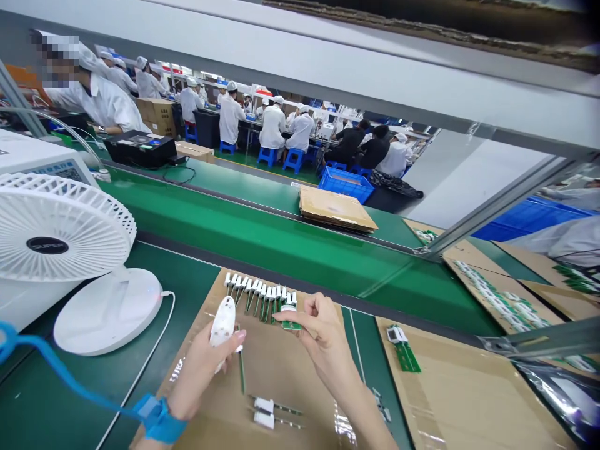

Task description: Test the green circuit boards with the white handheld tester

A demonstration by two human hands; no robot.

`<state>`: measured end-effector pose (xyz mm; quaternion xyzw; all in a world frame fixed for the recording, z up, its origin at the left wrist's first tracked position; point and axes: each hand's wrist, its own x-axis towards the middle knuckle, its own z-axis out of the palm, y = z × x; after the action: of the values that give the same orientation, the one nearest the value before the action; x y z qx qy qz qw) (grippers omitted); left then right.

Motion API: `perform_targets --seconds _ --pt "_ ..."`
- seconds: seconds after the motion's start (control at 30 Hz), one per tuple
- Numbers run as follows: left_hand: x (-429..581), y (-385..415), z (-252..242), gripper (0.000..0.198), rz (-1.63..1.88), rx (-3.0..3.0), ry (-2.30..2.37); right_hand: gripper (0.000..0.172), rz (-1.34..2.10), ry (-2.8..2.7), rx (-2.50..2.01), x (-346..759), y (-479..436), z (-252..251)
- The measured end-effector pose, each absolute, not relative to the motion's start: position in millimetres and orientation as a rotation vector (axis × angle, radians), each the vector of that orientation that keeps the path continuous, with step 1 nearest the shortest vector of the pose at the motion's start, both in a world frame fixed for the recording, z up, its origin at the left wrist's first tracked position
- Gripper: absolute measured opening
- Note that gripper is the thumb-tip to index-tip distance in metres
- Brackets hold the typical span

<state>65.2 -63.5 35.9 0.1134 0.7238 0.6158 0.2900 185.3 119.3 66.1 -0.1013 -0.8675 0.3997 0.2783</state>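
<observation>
Just below the centre of the frame, at the right end of a row of white-headed boards [254, 287], we had a green circuit board [291, 325] topped with a white part. Our right hand [323, 334] was pinched on it between thumb and fingers; we could not tell whether its lower edge touched the cardboard sheet [281, 369] beneath. Our left hand [206, 356], farther left, was wrapped around a white casing [222, 322], tilted with its rounded end up.

As we judged it, the board called for a light pinch at its edges, off the components, and a straight, unhurried movement, since its neighbours were packed closely and a sideways knock could topple several. The casing was best held apart from the row, and the cord of our blue wrist strap [162, 422] clear of the boards.

At the bottom centre, two more boards [264, 412] were side by side on the cardboard. On the right, a single board [405, 353] lay on a second cardboard sheet [473, 400]. At the left, a white fan [79, 250] stood on the green tabletop [182, 265]. Across the upper part of the frame, we saw people in white coats [274, 125] at work.
</observation>
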Motion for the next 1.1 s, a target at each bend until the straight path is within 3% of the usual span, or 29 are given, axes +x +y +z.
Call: perform_targets --seconds 0.07,0.2,0.33,0.43,0.57,0.7,0.77,0.93,1.1 --pt "56.3 -70.3 26.1 0.039 1.578 0.367 2.033 0.035 1.163 -2.395 -0.32 187.4 122.9 67.2" --pt "48.0 -81.4 15.3 0.028 1.527 0.473 2.163 0.029 1.757 -2.235 -0.422 186.7 122.6 73.6" --pt "58.9 -81.5 30.3 0.042 1.572 0.514 2.187 0.058 2.206 -2.081 -0.223 183.9 114.1 83.7" --pt "75.7 -77.5 53.0 0.06 1.646 0.413 1.967 0.044 2.18 -2.047 -0.193 182.7 104.1 85.8" --pt "94.5 -74.6 75.8 0.065 1.752 0.398 1.609 0.026 2.194 -1.797 -0.316 179.8 90.3 83.0" --pt "101.8 -75.4 83.3 0.066 1.785 0.426 1.429 0.059 2.332 -1.587 -0.213 180.5 84.7 88.0" --pt "104.0 -75.2 85.2 0.072 1.767 0.449 1.379 0.063 2.323 -1.594 -0.184 183.3 84.3 91.6" --pt "112.0 -69.9 89.2 0.101 1.795 0.455 1.329 0.037 2.013 -1.737 -0.387 190.6 81.0 91.3" --pt "119.3 -66.4 84.0 0.089 1.776 0.445 1.251 0.024 1.665 -2.003 -0.389 189.3 73.8 90.6"
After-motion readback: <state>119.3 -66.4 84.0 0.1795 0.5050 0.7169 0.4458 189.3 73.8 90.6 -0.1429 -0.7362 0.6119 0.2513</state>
